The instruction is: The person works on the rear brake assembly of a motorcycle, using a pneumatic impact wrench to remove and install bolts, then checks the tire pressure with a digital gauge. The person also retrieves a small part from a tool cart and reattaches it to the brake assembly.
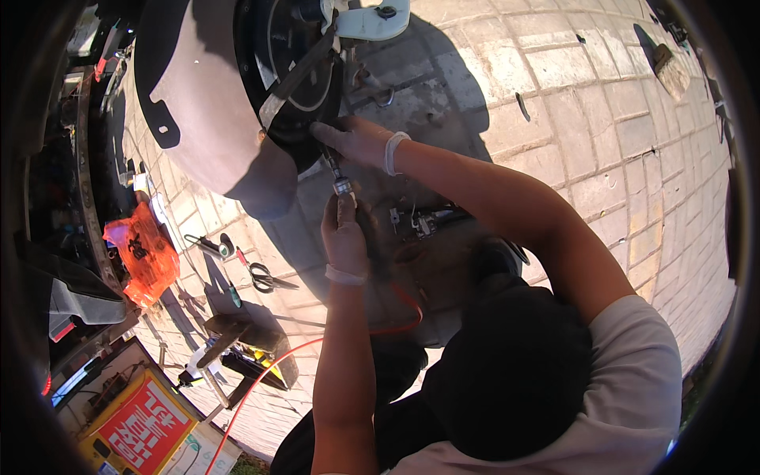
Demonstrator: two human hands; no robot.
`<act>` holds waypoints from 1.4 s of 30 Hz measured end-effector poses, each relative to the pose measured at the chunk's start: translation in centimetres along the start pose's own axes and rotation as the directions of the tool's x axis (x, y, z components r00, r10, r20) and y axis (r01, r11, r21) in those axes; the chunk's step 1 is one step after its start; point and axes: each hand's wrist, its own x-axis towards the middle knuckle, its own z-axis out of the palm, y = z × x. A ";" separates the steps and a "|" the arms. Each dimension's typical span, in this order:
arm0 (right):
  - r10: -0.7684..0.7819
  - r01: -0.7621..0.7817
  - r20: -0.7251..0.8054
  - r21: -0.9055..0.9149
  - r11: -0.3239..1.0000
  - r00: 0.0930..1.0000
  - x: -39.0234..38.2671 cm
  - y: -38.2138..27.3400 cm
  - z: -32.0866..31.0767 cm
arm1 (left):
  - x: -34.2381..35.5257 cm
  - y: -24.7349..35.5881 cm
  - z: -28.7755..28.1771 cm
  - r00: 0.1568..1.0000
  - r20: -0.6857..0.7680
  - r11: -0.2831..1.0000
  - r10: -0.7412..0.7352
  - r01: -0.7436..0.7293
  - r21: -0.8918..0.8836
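My left hand (346, 241), in a thin pale glove, is closed around a socket tool (342, 185) whose silver shaft points up toward the lower edge of a black wheel (305, 87). My gloved right hand (356, 141) reaches in from the right, its fingers bent against the wheel's lower edge at the tip of the shaft. What those fingers grip is hidden. A large grey curved panel (202, 103) lies against the wheel's left side. Across the wheel runs a dark flat bar (297, 79), and a white bracket (372, 22) sits above it.
Metal parts (423, 223) lie on the paving right of my left hand. To the left are black scissors (261, 277), an orange plastic bag (146, 253) and an open tool box (261, 348). A red hose (297, 346) crosses beneath my left forearm. A black cap (514, 372) fills the lower middle.
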 end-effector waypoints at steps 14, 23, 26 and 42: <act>-0.178 0.172 -0.075 -0.079 0.982 0.981 1.2 0.9 1.8 | 1.3 1.5 1.9 0.981 -0.189 0.974 0.033 0.011 0.228; -0.079 0.081 -0.041 0.044 0.996 0.996 0.6 0.5 1.9 | 1.6 2.3 2.5 0.969 -0.237 0.968 0.071 -0.009 0.252; -0.146 0.147 -0.110 -0.001 0.989 0.983 0.5 0.2 2.2 | 2.1 2.1 1.9 0.976 -0.213 0.972 0.044 0.007 0.233; -0.305 0.265 0.015 -0.537 0.801 0.952 -0.8 2.1 -1.0 | 2.6 -0.8 0.4 0.995 -0.098 0.999 0.032 -0.028 0.042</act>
